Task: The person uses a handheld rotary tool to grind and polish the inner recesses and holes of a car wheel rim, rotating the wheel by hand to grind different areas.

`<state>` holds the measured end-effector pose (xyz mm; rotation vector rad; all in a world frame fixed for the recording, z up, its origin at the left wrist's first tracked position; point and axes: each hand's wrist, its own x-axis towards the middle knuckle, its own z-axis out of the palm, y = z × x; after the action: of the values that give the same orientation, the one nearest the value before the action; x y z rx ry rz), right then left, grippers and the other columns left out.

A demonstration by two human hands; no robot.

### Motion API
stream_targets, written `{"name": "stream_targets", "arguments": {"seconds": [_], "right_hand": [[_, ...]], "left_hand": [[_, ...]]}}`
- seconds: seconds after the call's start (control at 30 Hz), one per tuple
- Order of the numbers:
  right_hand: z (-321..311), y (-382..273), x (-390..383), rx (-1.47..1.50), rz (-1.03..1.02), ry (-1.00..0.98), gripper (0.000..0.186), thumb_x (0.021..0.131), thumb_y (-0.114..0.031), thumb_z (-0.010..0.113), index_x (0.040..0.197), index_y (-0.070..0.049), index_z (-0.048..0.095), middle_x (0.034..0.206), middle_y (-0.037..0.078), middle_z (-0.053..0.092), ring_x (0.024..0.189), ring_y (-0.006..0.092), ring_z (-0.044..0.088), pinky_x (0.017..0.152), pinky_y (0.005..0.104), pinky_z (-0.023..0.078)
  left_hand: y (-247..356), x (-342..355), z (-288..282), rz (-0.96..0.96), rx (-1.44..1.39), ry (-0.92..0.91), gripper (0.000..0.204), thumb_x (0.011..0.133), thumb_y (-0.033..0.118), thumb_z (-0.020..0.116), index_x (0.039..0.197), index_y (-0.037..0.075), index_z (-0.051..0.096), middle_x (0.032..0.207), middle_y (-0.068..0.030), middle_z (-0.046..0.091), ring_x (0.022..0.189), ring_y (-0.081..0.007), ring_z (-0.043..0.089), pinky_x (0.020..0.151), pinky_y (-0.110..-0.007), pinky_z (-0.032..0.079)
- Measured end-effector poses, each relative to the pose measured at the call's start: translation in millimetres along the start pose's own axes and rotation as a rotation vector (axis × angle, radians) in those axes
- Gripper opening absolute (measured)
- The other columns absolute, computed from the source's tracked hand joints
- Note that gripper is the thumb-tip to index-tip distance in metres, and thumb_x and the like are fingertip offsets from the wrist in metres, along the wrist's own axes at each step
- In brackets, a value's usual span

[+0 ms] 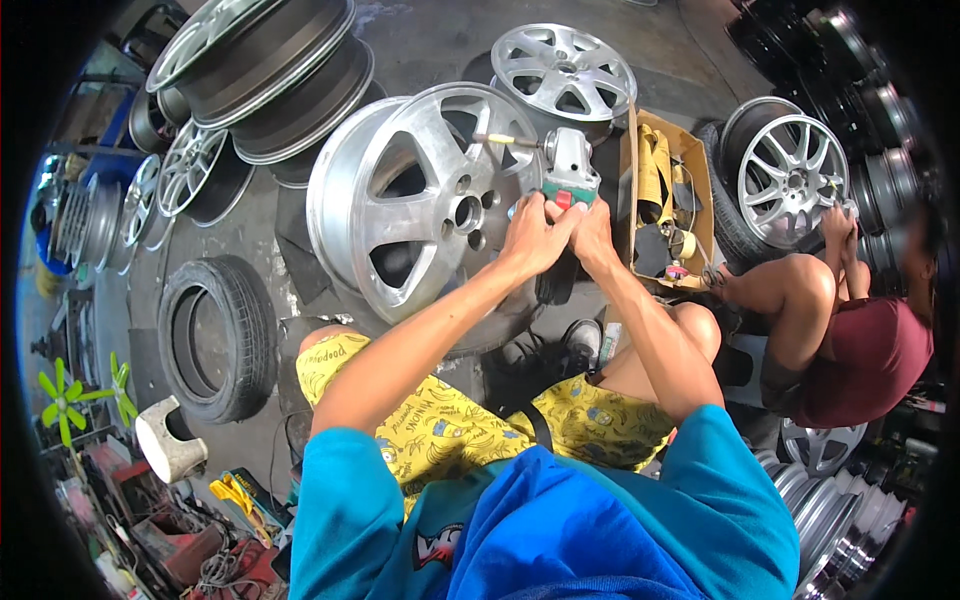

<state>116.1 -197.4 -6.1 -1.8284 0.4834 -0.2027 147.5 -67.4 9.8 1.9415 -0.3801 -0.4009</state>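
Note:
My left hand (pixel 536 232) and my right hand (pixel 590 228) are both closed around a power tool (pixel 570 160) with a silver head and a green-and-red body. A slim bit (pixel 505 139) sticks out leftward from its head, over a large silver alloy wheel (pixel 405 180) that stands on edge just left of my hands. Whether the bit touches the wheel I cannot tell. Behind the tool another silver wheel (pixel 560 62) lies face up. The lower part of the tool is partly hidden by my hands.
Right of me are a cardboard box (pixel 628 185) of yellow items, a crouching co-worker (pixel 860 350) and a wheel (pixel 760 175). Left are stacked rims (pixel 280 95), a loose tire (pixel 185 360), green fan blades (pixel 62 395) and cluttered tools (pixel 150 535). Several dark rims line the right edge.

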Motion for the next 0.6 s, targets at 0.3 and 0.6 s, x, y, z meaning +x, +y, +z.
{"name": "stream_targets", "arguments": {"seconds": [0.3,0.6], "right_hand": [[3,32,-11,0.284,0.088,-0.135,0.033,0.087,-0.02,0.079,0.113,-0.002,0.069,0.099,0.005,0.073,0.086,0.0128,0.063,0.077,0.0335,0.053],[5,24,8,0.284,0.023,-0.119,0.031,0.087,-0.02,0.08,0.109,-0.001,0.069,0.094,0.005,0.073,0.082,0.0132,0.063,0.074,0.0338,0.053]], "left_hand": [[-6,-17,12,-0.049,0.083,0.015,0.079,0.09,0.06,0.062,0.116,-0.014,0.051,0.12,-0.0393,0.053,0.112,-0.0517,0.058,0.097,-0.054,0.047],[-4,2,8,-0.002,0.123,0.071,0.079,0.09,0.059,0.063,0.117,-0.014,0.052,0.121,-0.0404,0.054,0.113,-0.0528,0.058,0.098,-0.053,0.047]]}}
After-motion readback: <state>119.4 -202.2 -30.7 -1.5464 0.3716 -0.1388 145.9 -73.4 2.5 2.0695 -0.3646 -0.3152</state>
